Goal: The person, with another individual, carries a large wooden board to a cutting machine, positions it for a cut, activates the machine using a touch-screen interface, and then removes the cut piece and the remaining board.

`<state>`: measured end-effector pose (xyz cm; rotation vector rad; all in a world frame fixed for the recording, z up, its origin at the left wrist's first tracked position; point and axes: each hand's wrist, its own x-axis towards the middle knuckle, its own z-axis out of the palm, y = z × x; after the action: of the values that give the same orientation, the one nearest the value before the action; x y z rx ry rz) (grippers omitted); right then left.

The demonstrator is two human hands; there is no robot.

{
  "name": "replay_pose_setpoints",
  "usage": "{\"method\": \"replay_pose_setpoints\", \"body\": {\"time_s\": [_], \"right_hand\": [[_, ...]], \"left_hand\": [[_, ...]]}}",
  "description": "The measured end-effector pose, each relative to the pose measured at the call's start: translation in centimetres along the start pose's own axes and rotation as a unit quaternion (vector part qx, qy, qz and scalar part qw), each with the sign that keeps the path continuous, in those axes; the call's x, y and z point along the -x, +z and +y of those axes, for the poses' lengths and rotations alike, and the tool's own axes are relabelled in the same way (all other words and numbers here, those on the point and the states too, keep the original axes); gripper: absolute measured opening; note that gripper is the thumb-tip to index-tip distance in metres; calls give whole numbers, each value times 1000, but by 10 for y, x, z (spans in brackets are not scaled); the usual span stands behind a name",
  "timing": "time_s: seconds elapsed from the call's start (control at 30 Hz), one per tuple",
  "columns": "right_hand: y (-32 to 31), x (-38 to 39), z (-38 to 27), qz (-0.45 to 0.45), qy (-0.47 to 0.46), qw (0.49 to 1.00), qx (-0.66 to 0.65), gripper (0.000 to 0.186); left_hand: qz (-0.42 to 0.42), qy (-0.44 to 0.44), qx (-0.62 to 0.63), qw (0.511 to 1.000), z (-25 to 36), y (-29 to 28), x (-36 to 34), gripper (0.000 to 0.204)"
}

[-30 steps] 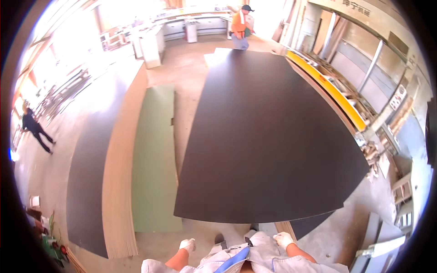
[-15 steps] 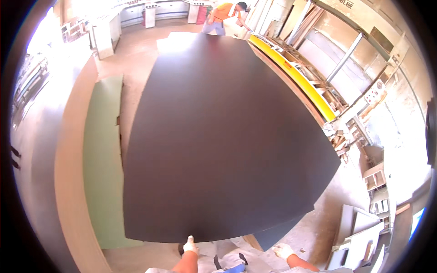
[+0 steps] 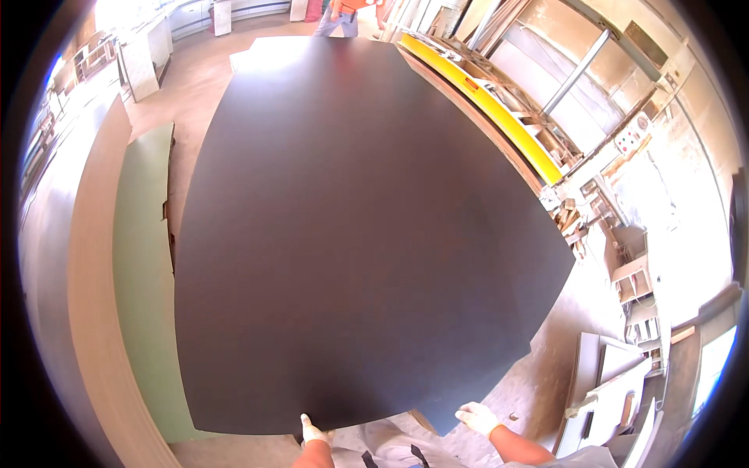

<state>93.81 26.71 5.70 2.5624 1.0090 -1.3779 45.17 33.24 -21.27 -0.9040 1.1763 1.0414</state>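
A large dark brown panel [image 3: 367, 234] fills the middle of the view, running from my body to the far side. My left hand [image 3: 314, 430], in a pale glove, is closed on its near edge with the thumb on top; the fingers beneath are hidden. Under its near right side another dark board [image 3: 449, 409] pokes out with one corner. At that corner is my gloved right hand [image 3: 478, 418], its fingers stretched out and their tips over the board's edge. Whether they press on it I cannot tell.
Left of the panel lie a green board [image 3: 144, 265] and a long wood-toned board [image 3: 95, 257]. A machine with a yellow bar [image 3: 484, 97] stands far right. Another person in orange [image 3: 343, 17] is beyond the panel's far end. Offcuts [image 3: 612, 382] lean at lower right.
The view has shifted, moving the panel left and its near edge lower. My right hand has come to the lower board's corner. My left hand keeps the panel's edge. The other person stands more upright.
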Motion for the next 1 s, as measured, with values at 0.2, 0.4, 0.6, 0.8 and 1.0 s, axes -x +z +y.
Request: {"method": "replay_pose_setpoints", "body": {"time_s": [0.2,0.4,0.6,0.8,1.0], "right_hand": [[5,-4,11,-68,47,996,40,62],[-6,-14,5,41,91,989,-109,57],[-14,-112,95,325,243,856,-320,94],[-68,-166,107,74,79,530,-841,74],[-65,-163,33,74,24,454,-888,53]], "left_hand": [[-114,34,41,992,-10,-3,-9,78],[-109,43,39,992,-18,-2,34,76],[-45,27,-45,998,-36,42,149,75],[168,-170,48,970,-59,163,354,143],[-9,-34,-49,998,51,122,246,118]]}}
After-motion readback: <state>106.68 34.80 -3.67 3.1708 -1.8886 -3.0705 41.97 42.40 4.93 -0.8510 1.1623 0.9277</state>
